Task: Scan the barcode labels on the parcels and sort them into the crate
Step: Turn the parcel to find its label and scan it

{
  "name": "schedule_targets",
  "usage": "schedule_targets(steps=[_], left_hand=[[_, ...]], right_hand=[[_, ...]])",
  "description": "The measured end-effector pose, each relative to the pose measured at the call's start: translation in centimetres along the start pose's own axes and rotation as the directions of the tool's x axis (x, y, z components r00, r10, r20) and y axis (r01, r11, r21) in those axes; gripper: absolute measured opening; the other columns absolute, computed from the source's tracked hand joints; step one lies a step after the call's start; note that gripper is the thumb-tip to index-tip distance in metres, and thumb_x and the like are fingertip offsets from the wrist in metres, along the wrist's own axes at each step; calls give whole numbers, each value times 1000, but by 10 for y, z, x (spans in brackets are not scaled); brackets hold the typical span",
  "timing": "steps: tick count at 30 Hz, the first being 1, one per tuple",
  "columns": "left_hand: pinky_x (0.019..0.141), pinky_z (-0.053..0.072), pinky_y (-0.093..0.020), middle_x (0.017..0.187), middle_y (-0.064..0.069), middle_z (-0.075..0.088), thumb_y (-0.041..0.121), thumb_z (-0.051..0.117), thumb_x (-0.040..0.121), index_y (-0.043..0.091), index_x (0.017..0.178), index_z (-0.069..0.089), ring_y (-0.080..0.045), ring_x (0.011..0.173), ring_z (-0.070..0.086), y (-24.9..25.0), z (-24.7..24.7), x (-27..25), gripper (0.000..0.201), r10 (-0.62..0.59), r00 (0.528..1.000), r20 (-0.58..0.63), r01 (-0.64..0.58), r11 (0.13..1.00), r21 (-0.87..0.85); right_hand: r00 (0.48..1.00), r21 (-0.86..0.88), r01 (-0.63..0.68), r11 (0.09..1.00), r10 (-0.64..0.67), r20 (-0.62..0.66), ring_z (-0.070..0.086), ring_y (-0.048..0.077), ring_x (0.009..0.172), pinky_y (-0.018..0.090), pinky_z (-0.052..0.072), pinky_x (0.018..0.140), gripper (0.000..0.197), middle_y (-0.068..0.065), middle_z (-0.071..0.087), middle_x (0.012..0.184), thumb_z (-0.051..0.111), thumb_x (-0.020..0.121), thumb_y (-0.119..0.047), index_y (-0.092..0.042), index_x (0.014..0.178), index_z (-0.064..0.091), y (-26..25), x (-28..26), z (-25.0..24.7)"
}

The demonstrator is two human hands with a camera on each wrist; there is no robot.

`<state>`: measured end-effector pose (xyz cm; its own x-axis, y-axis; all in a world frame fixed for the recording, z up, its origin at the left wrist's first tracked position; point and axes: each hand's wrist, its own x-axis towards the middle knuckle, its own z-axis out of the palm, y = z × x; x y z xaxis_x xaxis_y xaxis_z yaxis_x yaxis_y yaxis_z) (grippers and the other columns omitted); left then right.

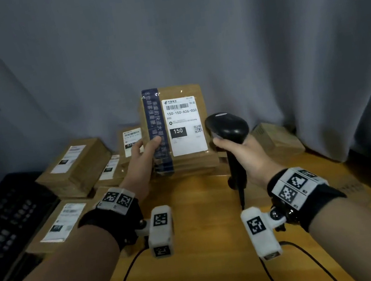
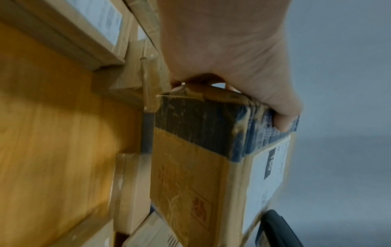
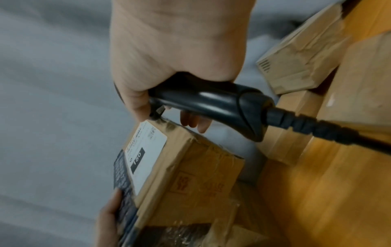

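Observation:
My left hand (image 1: 144, 149) grips a brown cardboard parcel (image 1: 183, 164) by its left edge and holds it upright above the table. Its white barcode label (image 1: 183, 126), marked 150, faces me beside a strip of blue printed tape (image 1: 154, 121). The thumb lies on that tape (image 2: 264, 133) in the left wrist view. My right hand (image 1: 236, 150) is wrapped round the handle of a black corded barcode scanner (image 1: 227, 126), whose head sits just right of the label. The right wrist view shows the scanner handle (image 3: 211, 103) above the parcel (image 3: 186, 167).
Several more labelled brown parcels (image 1: 73, 165) lie at the back left of the wooden table (image 1: 206, 244), and one (image 1: 274, 138) at the back right. A black crate (image 1: 6, 227) stands at the left. Grey curtain hangs behind. Cables trail over the near table.

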<state>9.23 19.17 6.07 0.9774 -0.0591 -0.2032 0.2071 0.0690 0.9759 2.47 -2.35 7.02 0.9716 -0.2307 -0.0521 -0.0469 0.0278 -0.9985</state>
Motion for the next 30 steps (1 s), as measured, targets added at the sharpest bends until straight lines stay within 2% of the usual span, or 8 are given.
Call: schedule_targets(steps=[7,11,15,18,21,24,27,30], left_hand=[[81,56,-51,123,-13,65,64,76,60,19,134,46,-32,104,67,17,-124,24,91,-134,978,162,117,987,107],[69,53,-37,103,-7,67,35,52,94,20,128,48,-24,85,66,21,-190,21,37,-61,991,119,52,996,75],[64,53,-30,97,-10,72,36,46,98,11,121,59,-22,76,70,23,-255,17,37,-137,990,10,136,985,103],[65,57,-31,99,-14,72,41,56,93,9,119,59,-26,83,71,25,-301,15,41,-166,984,-62,175,961,212],[80,54,-39,100,-12,67,39,61,90,8,121,54,-27,88,65,16,-339,19,43,-175,964,-199,254,827,501],[95,49,-42,123,-16,59,38,62,90,8,137,42,-30,107,59,1,-362,35,59,-141,965,-223,263,568,780],[103,42,-44,139,-15,46,63,63,77,19,147,25,-31,121,50,-15,-354,47,91,-234,961,-145,230,395,890],[112,27,-46,154,-17,17,82,51,71,31,152,5,-38,138,28,-24,-332,52,106,-333,927,-172,254,222,941]], right_hand=[[998,100,49,994,-53,31,65,28,108,50,48,99,40,6,72,107,81,72,-37,-22,108,69,-11,8,105],[992,100,12,995,-25,126,70,22,94,37,55,80,28,5,74,97,74,83,-18,-11,110,67,2,9,176],[988,-20,-1,1000,4,154,68,11,93,19,54,77,34,0,72,99,76,81,-13,-12,113,66,22,7,249],[972,-101,-65,993,85,219,70,17,88,26,56,76,22,5,73,95,75,81,-9,-13,103,69,36,7,295],[932,-144,-188,972,223,287,70,27,85,35,57,76,23,15,73,94,74,82,-9,-7,104,69,52,5,334],[890,-173,-264,949,309,336,66,20,87,31,52,80,26,6,71,93,76,81,-19,-14,105,67,70,7,361],[875,-212,-299,930,356,329,59,15,86,29,44,79,18,0,65,90,74,84,-23,-20,98,62,78,10,373],[883,-215,-338,916,388,266,64,24,96,35,50,89,25,6,70,98,77,80,-23,-18,101,64,85,16,379]])
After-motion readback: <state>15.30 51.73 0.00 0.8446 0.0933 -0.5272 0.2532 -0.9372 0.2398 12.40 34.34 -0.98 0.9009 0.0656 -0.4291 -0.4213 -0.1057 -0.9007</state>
